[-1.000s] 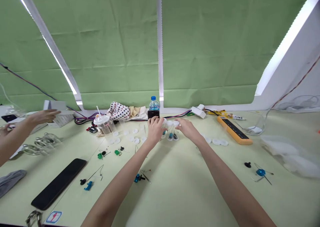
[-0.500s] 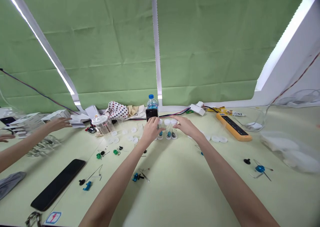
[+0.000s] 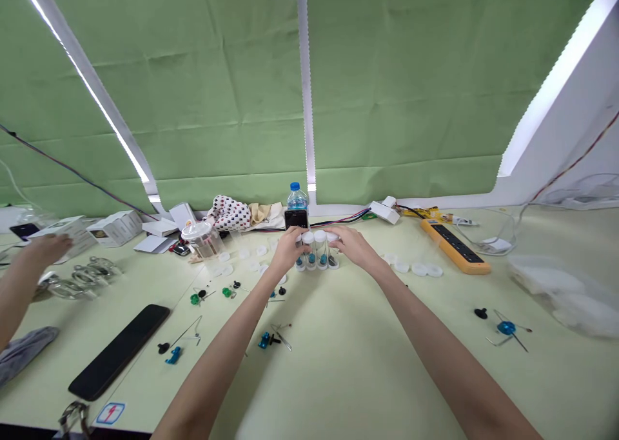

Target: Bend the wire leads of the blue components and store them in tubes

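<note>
Several clear tubes with white lids (image 3: 320, 239) stand upright in a tight row on the table, with blue and dark small parts inside. My left hand (image 3: 289, 250) curls around the left end of this row, its fingers on the outermost tube. At the right end, my right hand (image 3: 352, 245) has its thumb and fingers on the lid and side of the last tube. Behind the row, a phone (image 3: 296, 219) leans against a water bottle with a blue cap (image 3: 296, 198).
Loose white lids (image 3: 418, 269) lie to the right. Small blue and metal parts (image 3: 265, 340) are spread left of centre, others (image 3: 506, 328) at far right. An orange power strip (image 3: 454, 246) stands right. Another person's hand (image 3: 51, 248) reaches in at left, above a black slab (image 3: 120, 351).
My right hand has moved left against the row, and the tubes now stand pressed closer together between my hands. The other person's arm has drawn back to the left.
</note>
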The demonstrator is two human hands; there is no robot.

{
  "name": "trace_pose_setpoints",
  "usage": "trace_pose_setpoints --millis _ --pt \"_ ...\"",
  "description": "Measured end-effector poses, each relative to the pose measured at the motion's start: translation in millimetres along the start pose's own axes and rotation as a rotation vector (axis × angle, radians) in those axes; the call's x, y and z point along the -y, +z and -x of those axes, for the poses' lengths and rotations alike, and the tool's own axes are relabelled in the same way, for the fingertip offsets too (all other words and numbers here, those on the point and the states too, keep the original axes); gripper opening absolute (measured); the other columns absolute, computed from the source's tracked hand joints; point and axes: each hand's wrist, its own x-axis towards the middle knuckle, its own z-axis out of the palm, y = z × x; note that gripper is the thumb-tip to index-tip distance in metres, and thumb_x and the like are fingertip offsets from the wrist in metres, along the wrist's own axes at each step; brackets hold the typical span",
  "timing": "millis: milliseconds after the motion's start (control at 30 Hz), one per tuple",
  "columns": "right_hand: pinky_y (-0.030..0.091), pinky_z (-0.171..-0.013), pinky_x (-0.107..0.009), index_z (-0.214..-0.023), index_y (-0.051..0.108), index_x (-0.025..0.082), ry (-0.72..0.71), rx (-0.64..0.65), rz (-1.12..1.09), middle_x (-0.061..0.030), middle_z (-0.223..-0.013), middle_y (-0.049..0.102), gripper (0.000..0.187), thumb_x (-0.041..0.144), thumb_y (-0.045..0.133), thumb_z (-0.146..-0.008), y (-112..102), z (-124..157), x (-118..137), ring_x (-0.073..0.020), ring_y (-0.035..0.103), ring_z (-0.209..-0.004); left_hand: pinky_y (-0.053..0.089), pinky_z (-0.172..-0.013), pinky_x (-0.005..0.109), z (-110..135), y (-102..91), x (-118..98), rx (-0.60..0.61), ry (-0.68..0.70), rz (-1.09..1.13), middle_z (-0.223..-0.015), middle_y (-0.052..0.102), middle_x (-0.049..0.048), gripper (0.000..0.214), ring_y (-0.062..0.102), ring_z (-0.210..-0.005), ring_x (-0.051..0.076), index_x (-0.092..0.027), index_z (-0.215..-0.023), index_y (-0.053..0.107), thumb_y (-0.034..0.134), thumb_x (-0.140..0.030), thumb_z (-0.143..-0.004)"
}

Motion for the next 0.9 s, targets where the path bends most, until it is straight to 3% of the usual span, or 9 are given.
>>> trace_pose_setpoints --millis 267,400,533,733,900 --pt "0.038 -0.093 -0.03 -0.123 0.055 0.024 0.019 0.026 0.042 -0.0059 -0.121 0.059 0.042 0.015 0.056 -0.082 -0.7 -1.8 -4.4 -0.021 0.052 -0.112 0.045 -0.086 0.032 0.1 2.8 -3.3 -0.031 -0.074 -0.038 -0.106 0.052 0.006 0.046 0.056 -0.096 0.02 -0.021 -0.116 0.056 0.065 -0.015 -0.071" --pt "0.04 -0.088 -0.028 -0.125 0.051 0.024 0.024 0.025 0.025 -0.0059 -0.121 0.059 0.045 0.014 0.057 -0.082 -0.5 -1.4 -5.0 -0.0207 0.054 -0.108 0.042 -0.091 0.035 1.1 0.9 -7.3 -0.043 -0.003 -0.067 -0.114 0.052 0.0072 0.055 0.052 -0.105 0.022 -0.022 -0.124 0.05 0.067 -0.02 -0.072" --pt "0.041 -0.084 -0.027 -0.122 0.052 0.022 0.027 0.036 0.018 -0.0069 -0.12 0.059 0.044 0.012 0.058 -0.08 -1.7 0.0 -1.2 -0.0204 0.055 -0.106 0.039 -0.096 0.039 0.3 -0.1 -13.6 -0.039 0.058 -0.135 -0.114 0.056 0.0065 0.042 0.048 -0.111 0.024 -0.024 -0.12 0.055 0.061 -0.023 -0.078" --pt "0.041 -0.079 -0.027 -0.12 0.052 0.022 0.059 0.053 0.019 -0.0067 -0.113 0.061 0.041 0.01 0.056 -0.08 -0.9 2.8 6.9 -0.0187 0.058 -0.096 0.042 -0.091 0.036 -2.6 2.9 -15.5 -0.026 0.058 -0.177 -0.11 0.057 0.0069 0.036 0.052 -0.103 0.022 -0.023 -0.119 0.056 0.052 -0.019 -0.084" --pt "0.041 -0.08 -0.029 -0.133 0.041 0.022 0.087 0.083 0.043 -0.0096 -0.112 0.063 0.055 0.015 0.058 -0.081 -8.7 5.1 11.1 -0.023 0.057 -0.1 0.032 -0.102 0.045 1.3 -2.5 -20.9 -0.071 0.076 -0.271 -0.122 0.051 0.0092 0.046 0.039 -0.124 0.026 -0.024 -0.127 0.047 0.057 -0.024 -0.082"
